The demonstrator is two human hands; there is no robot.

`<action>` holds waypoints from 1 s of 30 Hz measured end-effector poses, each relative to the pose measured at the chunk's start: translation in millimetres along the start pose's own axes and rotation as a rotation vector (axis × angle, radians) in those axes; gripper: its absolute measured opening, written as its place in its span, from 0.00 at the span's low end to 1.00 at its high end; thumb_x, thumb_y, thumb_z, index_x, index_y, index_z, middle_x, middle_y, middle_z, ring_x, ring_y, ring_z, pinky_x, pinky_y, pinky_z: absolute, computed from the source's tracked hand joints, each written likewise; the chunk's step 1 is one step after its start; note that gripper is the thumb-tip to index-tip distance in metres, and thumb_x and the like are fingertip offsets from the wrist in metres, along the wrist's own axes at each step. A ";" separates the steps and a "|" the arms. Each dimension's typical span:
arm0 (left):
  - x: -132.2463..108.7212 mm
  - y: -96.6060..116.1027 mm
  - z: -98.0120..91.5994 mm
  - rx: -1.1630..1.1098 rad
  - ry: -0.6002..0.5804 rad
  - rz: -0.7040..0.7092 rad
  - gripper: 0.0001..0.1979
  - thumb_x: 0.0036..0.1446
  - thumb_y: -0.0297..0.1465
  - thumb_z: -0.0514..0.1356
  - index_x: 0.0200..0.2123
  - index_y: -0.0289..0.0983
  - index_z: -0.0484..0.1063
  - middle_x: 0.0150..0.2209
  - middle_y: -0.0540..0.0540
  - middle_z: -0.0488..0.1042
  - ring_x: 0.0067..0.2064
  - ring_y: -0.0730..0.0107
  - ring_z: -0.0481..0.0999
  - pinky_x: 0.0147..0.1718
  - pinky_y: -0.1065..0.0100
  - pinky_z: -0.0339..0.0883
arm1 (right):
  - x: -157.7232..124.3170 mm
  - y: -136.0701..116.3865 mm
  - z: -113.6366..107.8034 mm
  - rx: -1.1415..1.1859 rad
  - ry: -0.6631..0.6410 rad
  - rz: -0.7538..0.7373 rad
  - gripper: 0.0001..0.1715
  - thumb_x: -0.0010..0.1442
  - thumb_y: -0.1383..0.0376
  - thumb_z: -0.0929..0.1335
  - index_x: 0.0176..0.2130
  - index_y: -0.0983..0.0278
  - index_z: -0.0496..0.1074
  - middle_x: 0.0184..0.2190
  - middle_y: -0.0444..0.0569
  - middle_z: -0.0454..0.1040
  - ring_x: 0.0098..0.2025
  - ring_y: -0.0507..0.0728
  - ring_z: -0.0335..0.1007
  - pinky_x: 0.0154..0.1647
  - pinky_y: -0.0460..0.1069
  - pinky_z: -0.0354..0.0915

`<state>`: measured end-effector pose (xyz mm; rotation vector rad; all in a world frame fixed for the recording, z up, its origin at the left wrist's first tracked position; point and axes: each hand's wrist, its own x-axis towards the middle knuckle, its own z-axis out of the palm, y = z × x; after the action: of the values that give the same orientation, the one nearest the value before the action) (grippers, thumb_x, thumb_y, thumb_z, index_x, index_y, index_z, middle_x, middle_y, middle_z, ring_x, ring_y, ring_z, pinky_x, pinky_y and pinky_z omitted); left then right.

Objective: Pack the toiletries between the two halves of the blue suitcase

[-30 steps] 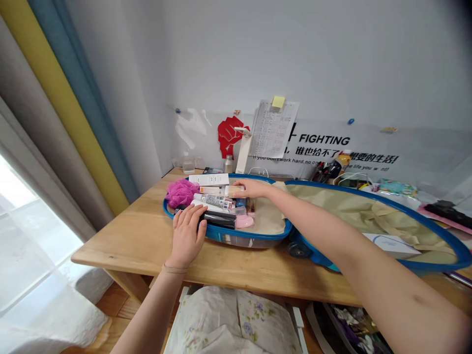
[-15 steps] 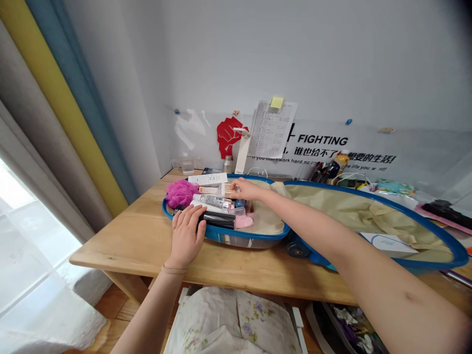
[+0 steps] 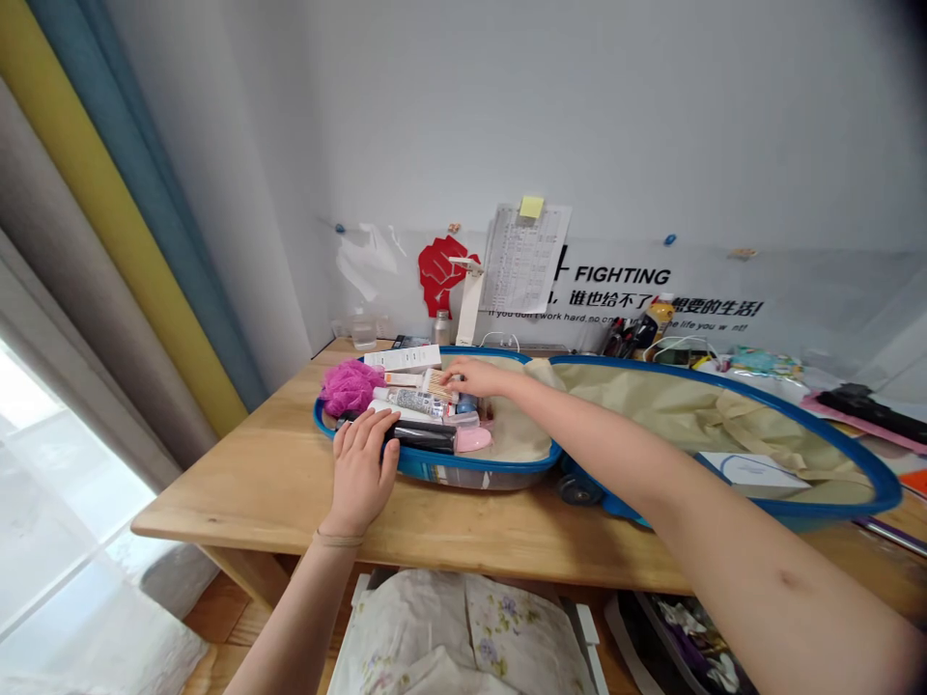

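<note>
An open blue-rimmed suitcase lies on the wooden desk, its left half holding toiletries. My right hand reaches into that half, fingers closed on a pack of cotton swabs. My left hand lies over the near left rim, fingers stretched out beside a black-handled item with a pink end. Around my hands are a magenta bath puff, a white box and a silver-white tube. Some small items under my right hand are partly hidden.
In the suitcase's right half lies a white box. Bottles and pens, a white lamp and a clear cup stand along the wall. Below the desk's front edge are a floral cloth and a filled bin.
The cotton swabs have turned and shifted slightly nearer with my right hand. My left hand stays on the rim. The whole view has shifted a little.
</note>
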<state>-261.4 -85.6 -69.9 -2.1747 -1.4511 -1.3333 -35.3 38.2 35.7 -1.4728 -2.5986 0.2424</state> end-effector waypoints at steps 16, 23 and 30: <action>-0.2 0.1 1.3 -0.003 0.003 -0.001 0.19 0.68 0.35 0.46 0.55 0.40 0.71 0.55 0.41 0.75 0.60 0.55 0.68 0.62 0.52 0.51 | -209.2 175.4 -83.2 -0.119 -0.069 0.932 0.17 0.61 0.54 0.70 0.33 0.66 0.77 0.40 0.60 0.78 0.45 0.58 0.76 0.53 0.59 0.67; 0.5 -0.5 0.2 -0.009 0.016 0.018 0.19 0.69 0.35 0.46 0.55 0.40 0.71 0.55 0.41 0.75 0.60 0.55 0.68 0.61 0.52 0.51 | -276.4 206.2 -40.9 0.066 0.046 1.183 0.17 0.42 0.51 0.76 0.21 0.60 0.75 0.39 0.68 0.78 0.42 0.62 0.78 0.50 0.59 0.64; 0.7 0.3 -0.1 0.007 0.026 0.037 0.19 0.69 0.35 0.46 0.54 0.39 0.71 0.54 0.41 0.76 0.59 0.55 0.69 0.60 0.53 0.52 | -289.5 218.1 -34.7 0.066 0.272 1.240 0.23 0.46 0.44 0.69 0.22 0.60 0.77 0.31 0.68 0.76 0.33 0.63 0.78 0.47 0.61 0.64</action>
<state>-261.1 -85.3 -69.2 -2.1604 -1.3971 -1.3374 301.5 -97.8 10.3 -2.6151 -1.1593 0.2069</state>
